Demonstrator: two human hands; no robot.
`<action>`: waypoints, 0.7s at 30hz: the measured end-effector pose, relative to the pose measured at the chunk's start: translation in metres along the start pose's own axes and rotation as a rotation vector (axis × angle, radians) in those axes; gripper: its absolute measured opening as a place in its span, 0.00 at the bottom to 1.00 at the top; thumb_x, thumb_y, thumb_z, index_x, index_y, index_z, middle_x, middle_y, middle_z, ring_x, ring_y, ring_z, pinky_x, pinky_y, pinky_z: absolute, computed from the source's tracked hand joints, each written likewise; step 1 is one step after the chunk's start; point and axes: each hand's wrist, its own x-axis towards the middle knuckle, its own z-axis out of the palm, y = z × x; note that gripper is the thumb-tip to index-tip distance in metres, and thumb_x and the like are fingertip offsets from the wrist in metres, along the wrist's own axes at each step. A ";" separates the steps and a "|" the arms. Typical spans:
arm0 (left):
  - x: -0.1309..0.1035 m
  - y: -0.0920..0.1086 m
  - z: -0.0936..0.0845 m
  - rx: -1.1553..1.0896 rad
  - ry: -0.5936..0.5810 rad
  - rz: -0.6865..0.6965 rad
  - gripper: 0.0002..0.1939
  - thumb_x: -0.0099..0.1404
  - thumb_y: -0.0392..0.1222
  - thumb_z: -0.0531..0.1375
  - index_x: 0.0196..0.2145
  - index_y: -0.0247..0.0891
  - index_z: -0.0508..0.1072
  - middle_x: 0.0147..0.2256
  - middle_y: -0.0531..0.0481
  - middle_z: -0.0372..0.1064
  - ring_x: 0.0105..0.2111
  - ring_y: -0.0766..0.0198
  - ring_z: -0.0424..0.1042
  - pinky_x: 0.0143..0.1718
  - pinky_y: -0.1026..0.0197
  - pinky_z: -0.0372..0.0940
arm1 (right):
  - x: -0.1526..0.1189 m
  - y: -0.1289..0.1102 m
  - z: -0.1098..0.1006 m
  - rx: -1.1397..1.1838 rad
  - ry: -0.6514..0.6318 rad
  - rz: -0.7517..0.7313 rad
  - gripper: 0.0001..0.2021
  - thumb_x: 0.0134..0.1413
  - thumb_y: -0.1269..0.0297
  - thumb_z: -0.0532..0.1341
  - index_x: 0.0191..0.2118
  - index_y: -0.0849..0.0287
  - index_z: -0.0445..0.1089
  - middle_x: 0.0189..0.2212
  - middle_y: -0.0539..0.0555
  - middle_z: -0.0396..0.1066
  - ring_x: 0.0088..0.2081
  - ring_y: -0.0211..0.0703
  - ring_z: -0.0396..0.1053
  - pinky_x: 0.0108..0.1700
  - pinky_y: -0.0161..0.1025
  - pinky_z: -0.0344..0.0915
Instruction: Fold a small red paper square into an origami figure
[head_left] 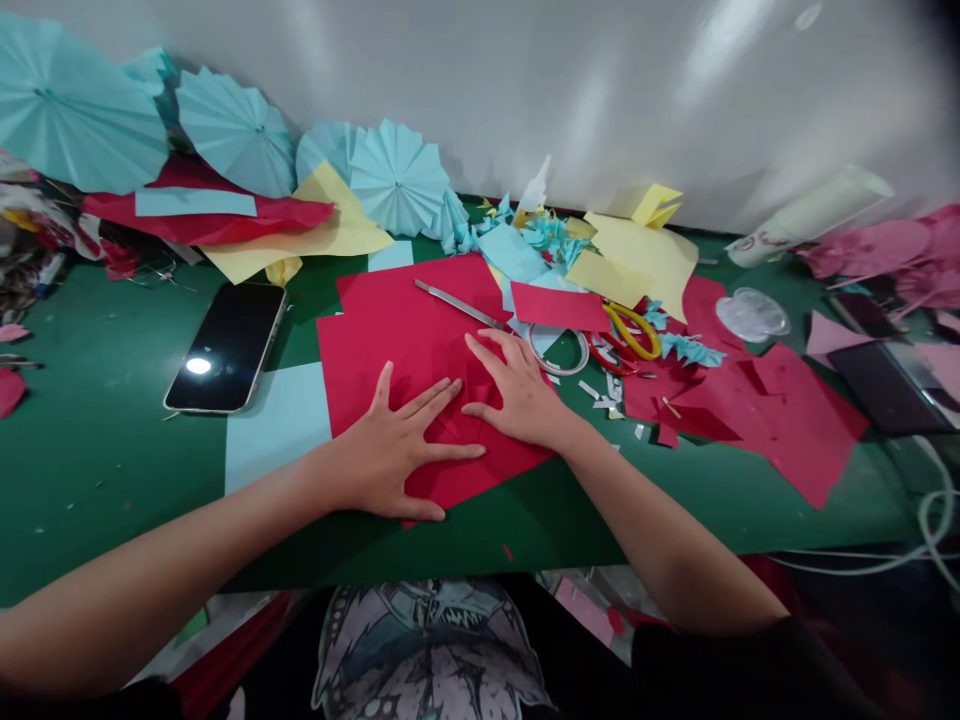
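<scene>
Red paper lies on the green table in front of me, with more red sheet edges showing at its back. My left hand rests flat on its lower left part, fingers spread wide. On the right part of the paper, my right hand presses down with its fingers apart and slightly bent. Creases run through the red paper between the two hands. Just beyond my right hand lies a slim metallic pen-like tool. A roll of clear tape sits to the right of that hand.
A phone and light blue paper lie at left. Yellow-handled scissors, red scraps and a glue bottle are at right and back. Pleated blue paper fans lean on the wall. A cable hangs at right.
</scene>
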 end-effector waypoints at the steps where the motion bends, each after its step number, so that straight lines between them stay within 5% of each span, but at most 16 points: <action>1: 0.000 0.000 0.000 -0.004 -0.003 0.006 0.32 0.57 0.66 0.52 0.58 0.60 0.53 0.64 0.42 0.36 0.62 0.40 0.40 0.49 0.24 0.23 | 0.000 0.000 -0.001 0.012 -0.023 0.001 0.40 0.49 0.45 0.57 0.63 0.57 0.44 0.60 0.63 0.46 0.62 0.58 0.42 0.61 0.58 0.43; 9: 0.002 0.001 -0.006 -0.042 -0.031 0.046 0.35 0.55 0.65 0.56 0.58 0.63 0.50 0.64 0.43 0.34 0.62 0.40 0.34 0.50 0.24 0.28 | -0.006 -0.008 -0.009 0.040 -0.226 0.042 0.47 0.42 0.45 0.62 0.64 0.54 0.38 0.65 0.60 0.34 0.65 0.59 0.31 0.62 0.59 0.39; 17: 0.001 0.001 -0.003 0.010 -0.055 0.011 0.43 0.53 0.66 0.57 0.61 0.54 0.45 0.64 0.39 0.31 0.62 0.39 0.35 0.51 0.26 0.28 | -0.010 -0.001 -0.016 0.124 -0.279 -0.030 0.54 0.36 0.46 0.65 0.65 0.51 0.32 0.65 0.58 0.27 0.65 0.59 0.24 0.62 0.60 0.36; 21: 0.000 0.000 0.000 0.031 -0.019 0.015 0.42 0.54 0.68 0.53 0.62 0.53 0.44 0.64 0.37 0.32 0.62 0.39 0.37 0.50 0.25 0.27 | -0.009 0.002 -0.024 0.236 -0.238 0.002 0.46 0.48 0.51 0.60 0.65 0.50 0.29 0.65 0.58 0.29 0.65 0.54 0.29 0.61 0.58 0.43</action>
